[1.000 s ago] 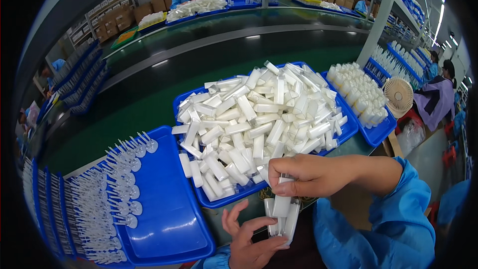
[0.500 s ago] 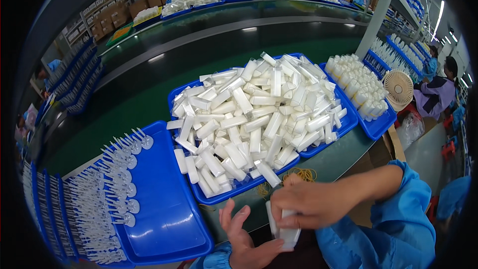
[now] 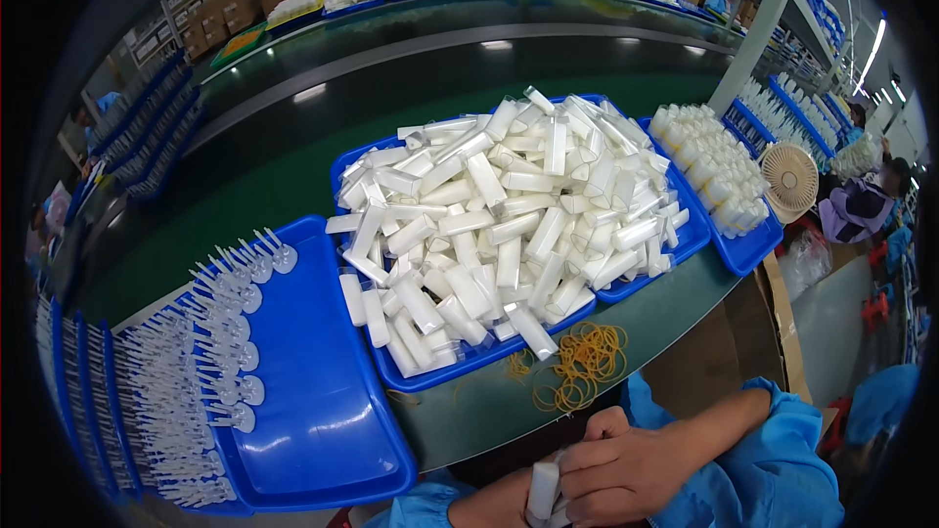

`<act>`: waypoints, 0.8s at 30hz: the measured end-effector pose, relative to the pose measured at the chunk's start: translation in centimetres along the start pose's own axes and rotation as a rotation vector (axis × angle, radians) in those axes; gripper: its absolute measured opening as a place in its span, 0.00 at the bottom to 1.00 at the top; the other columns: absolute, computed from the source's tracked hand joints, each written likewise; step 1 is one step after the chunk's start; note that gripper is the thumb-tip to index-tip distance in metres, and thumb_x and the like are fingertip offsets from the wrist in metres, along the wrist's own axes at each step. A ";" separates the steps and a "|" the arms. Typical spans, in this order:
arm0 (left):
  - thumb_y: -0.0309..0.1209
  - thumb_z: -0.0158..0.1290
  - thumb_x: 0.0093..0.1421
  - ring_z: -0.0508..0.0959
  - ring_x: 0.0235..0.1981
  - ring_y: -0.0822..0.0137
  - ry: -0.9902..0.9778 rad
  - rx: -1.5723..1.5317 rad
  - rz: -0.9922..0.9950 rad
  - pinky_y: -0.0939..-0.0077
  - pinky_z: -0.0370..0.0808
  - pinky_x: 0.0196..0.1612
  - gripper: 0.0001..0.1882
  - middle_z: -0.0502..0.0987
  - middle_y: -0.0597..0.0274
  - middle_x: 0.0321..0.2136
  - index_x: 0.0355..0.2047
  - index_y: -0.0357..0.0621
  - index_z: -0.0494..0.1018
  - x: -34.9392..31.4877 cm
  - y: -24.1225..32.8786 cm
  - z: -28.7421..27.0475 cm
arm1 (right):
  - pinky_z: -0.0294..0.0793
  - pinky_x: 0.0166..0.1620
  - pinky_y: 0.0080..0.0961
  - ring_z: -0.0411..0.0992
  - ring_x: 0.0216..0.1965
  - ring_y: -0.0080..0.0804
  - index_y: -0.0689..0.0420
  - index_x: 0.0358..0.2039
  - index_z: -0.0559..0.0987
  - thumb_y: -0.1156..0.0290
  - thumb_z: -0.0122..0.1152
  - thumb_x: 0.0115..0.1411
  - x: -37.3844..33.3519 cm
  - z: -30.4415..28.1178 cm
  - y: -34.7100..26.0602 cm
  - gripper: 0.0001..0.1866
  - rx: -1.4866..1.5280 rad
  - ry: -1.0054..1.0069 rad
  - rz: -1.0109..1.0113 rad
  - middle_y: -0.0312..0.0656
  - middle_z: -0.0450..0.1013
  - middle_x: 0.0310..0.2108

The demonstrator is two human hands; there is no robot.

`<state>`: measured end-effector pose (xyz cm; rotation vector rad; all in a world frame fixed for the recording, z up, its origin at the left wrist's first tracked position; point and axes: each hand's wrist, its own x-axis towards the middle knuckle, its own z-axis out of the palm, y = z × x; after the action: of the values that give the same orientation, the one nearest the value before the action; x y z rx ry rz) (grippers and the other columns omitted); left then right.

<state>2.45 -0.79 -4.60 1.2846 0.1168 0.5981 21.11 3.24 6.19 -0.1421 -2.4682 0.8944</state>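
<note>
At the lower edge, my two hands are closed together around a few slim white packs [image 3: 543,491] in clear plastic. My left hand [image 3: 494,503] lies under and beside them, its fingers mostly hidden by the other hand. Fingers curled, my right hand [image 3: 631,469] grips them from the right. Just beyond the hands, a loose heap of yellow rubber bands [image 3: 593,364] lies on the table. Behind that, a large pile of similar white packs [image 3: 489,235] overfills blue trays [image 3: 416,386].
On the left is a blue tray [image 3: 323,430] with rows of clear, thin-stemmed pieces [image 3: 220,352], beside stacked trays. Bundled white packs [image 3: 714,161] fill a right-hand tray, near a beige fan [image 3: 788,181]. A metal post [image 3: 758,44] rises there. An open carton [image 3: 738,332] stands right; co-workers sit farther off.
Both hands have moved down and closer together, uncovering the rubber bands. My left hand's spread fingers have gone behind the right hand. The view has shifted slightly.
</note>
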 end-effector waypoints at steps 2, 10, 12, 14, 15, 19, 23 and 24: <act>0.41 0.71 0.35 0.64 0.54 0.64 0.028 -0.292 -0.234 0.66 0.61 0.56 0.49 0.66 0.59 0.50 0.56 0.39 0.59 0.1 1.2 0.4 | 0.55 0.32 0.36 0.64 0.33 0.39 0.54 0.28 0.73 0.70 0.59 0.50 0.0 0.0 0.3 0.06 -0.006 -0.046 -0.038 0.40 0.68 0.30; 0.28 0.60 0.47 0.70 0.35 0.73 0.331 -0.175 -0.125 0.77 0.68 0.38 0.21 0.71 0.65 0.34 0.41 0.41 0.66 0.5 2.6 1.2 | 0.51 0.42 0.35 0.64 0.47 0.33 0.43 0.34 0.79 0.58 0.64 0.50 0.2 -0.8 2.8 0.11 -0.261 0.053 0.059 0.33 0.66 0.44; 0.27 0.58 0.48 0.70 0.27 0.76 0.370 -0.306 -0.165 0.81 0.69 0.31 0.14 0.71 0.67 0.27 0.35 0.43 0.67 0.0 2.4 1.6 | 0.50 0.45 0.37 0.61 0.53 0.35 0.43 0.32 0.78 0.60 0.65 0.47 0.6 -1.6 4.0 0.10 -0.559 0.043 0.169 0.34 0.65 0.50; 0.23 0.59 0.48 0.71 0.26 0.76 0.450 -0.204 -0.177 0.81 0.70 0.31 0.16 0.72 0.65 0.25 0.36 0.42 0.66 -0.3 2.1 1.9 | 0.49 0.48 0.39 0.58 0.57 0.37 0.43 0.30 0.78 0.62 0.65 0.45 1.2 -2.1 4.7 0.10 -0.751 -0.049 0.323 0.35 0.63 0.55; 0.21 0.60 0.48 0.73 0.27 0.76 0.471 -0.132 -0.169 0.82 0.71 0.33 0.19 0.72 0.64 0.25 0.39 0.41 0.65 -0.6 1.9 1.7 | 0.47 0.50 0.39 0.57 0.58 0.37 0.43 0.29 0.77 0.63 0.64 0.45 1.0 -2.0 5.1 0.08 -0.822 -0.078 0.302 0.34 0.62 0.56; 0.18 0.59 0.49 0.74 0.28 0.75 0.579 -0.006 -0.208 0.83 0.72 0.31 0.20 0.74 0.60 0.26 0.39 0.38 0.63 -0.6 2.1 1.8 | 0.46 0.54 0.35 0.52 0.62 0.32 0.46 0.21 0.73 0.66 0.58 0.46 0.3 -1.1 6.7 0.03 -1.000 -0.124 0.229 0.30 0.59 0.60; 0.25 0.58 0.49 0.70 0.24 0.77 0.735 0.267 -0.220 0.81 0.69 0.29 0.13 0.72 0.66 0.22 0.34 0.41 0.66 0.0 2.6 1.8 | 0.46 0.54 0.34 0.53 0.62 0.30 0.48 0.18 0.72 0.67 0.56 0.47 0.0 -0.4 7.7 0.04 -1.020 -0.116 0.199 0.30 0.58 0.60; 0.25 0.58 0.49 0.70 0.24 0.77 0.793 0.336 -0.182 0.81 0.69 0.29 0.13 0.72 0.66 0.21 0.34 0.41 0.66 0.3 2.7 1.9 | 0.46 0.54 0.34 0.54 0.61 0.30 0.48 0.18 0.72 0.67 0.55 0.47 0.0 -0.4 7.7 0.04 -1.022 -0.102 0.198 0.30 0.59 0.60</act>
<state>2.53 -1.82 -1.51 1.2706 1.0134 0.9276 20.73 9.49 1.68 -0.6988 -2.7922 -0.3853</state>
